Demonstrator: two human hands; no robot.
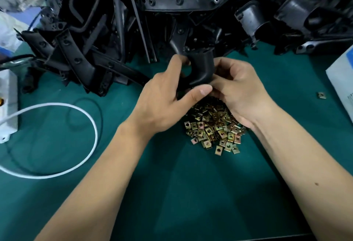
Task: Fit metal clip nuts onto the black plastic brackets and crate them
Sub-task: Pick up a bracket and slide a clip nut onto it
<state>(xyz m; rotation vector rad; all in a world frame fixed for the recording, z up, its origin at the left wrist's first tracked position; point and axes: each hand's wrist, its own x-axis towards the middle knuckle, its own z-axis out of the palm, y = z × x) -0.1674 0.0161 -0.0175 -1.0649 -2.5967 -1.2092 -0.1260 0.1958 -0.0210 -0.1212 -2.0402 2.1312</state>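
A curved black plastic bracket (200, 68) is held up over the green table between both hands. My left hand (168, 95) grips its left side, thumb stretched across beneath it. My right hand (236, 88) curls its fingers against the bracket's right lower edge; whether a clip nut is between those fingers is hidden. A heap of brass-coloured metal clip nuts (214, 126) lies on the mat directly below the hands.
A large pile of black plastic brackets (172, 11) fills the back of the table. A white cable (76, 110) loops at the left beside a white power strip (9, 107). A white box (342, 72) sits at the right edge, a single clip nut (321, 95) near it.
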